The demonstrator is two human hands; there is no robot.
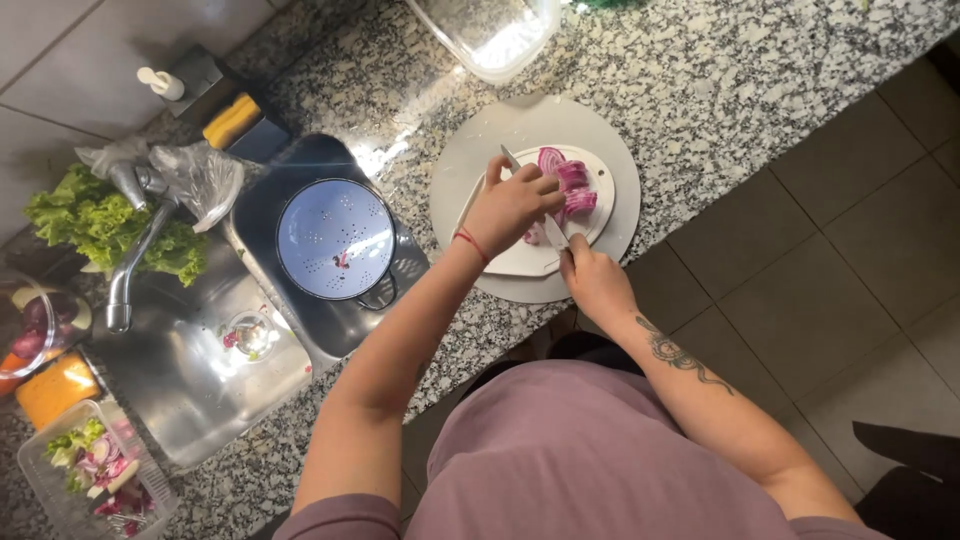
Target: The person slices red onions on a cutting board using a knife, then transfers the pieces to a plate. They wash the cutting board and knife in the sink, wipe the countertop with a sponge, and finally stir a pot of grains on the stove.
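A sliced red onion [567,185] lies on a white plate [598,215] that rests on a round white cutting board [470,165]. My left hand [512,205] presses down on the onion pieces from above, a red string around its wrist. My right hand [594,283] grips the handle of a knife [530,190], whose blade runs under the left hand's fingers and pokes out at the far side. Part of the onion is hidden beneath my left hand.
A blue colander [335,238] sits in the steel sink [200,380] with its faucet [135,255]. Lettuce [90,225], a plastic bag [205,178], a yellow sponge [232,120], a clear container [495,35] and a tub of vegetable scraps [95,475] line the granite counter [720,90].
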